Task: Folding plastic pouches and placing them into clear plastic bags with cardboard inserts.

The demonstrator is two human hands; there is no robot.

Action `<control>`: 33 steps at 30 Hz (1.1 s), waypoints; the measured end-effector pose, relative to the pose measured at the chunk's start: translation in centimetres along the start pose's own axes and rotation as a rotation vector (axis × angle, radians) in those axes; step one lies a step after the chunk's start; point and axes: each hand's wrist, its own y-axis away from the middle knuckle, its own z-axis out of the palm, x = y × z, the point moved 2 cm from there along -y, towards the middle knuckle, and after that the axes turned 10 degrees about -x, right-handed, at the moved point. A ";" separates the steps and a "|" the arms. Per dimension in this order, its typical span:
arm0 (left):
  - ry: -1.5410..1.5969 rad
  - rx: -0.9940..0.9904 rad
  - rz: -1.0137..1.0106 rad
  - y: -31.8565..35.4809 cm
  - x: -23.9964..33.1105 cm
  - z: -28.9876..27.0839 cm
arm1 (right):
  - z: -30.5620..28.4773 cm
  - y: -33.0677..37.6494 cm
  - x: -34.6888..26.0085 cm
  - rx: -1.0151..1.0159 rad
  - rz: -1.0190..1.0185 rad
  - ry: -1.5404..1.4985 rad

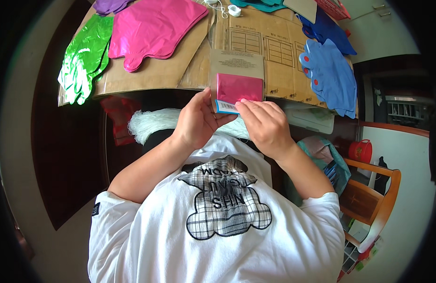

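At the table's near edge I hold a clear plastic packet with printed text on its upper part. Inside it shows a folded bright pink foil piece. A small white and blue barcode label lies across the packet's lower end. My left hand grips the packet's left side, thumb up along the edge and fingers curled beneath. My right hand is closed, its fingertips pinching the lower end by the label's right tip. Part of the label is hidden under those fingers.
Cardboard covers the table. On it lie flat pink foil, shiny green foil, blue foil pieces and a roll of white string. White strands hang below the edge. A wooden chair stands right.
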 end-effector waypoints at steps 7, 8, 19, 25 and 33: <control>-0.154 -0.038 0.138 -0.2 -1.1 -0.8 | -1.2 -1.1 1.0 -0.059 0.200 -0.257; -0.204 -0.023 0.167 -0.2 -1.3 -0.9 | -1.1 -1.1 1.0 -0.075 0.211 -0.260; -0.268 0.029 0.163 -1.0 -2.0 -0.2 | 0.5 -0.8 0.5 -0.049 -0.043 0.168; -0.276 0.013 0.213 -0.9 -2.2 -0.7 | 0.8 -1.5 1.2 -0.092 -0.114 0.277; -0.201 -0.032 0.250 -0.6 -2.1 -0.6 | 0.2 -2.3 1.5 -0.157 -0.193 0.309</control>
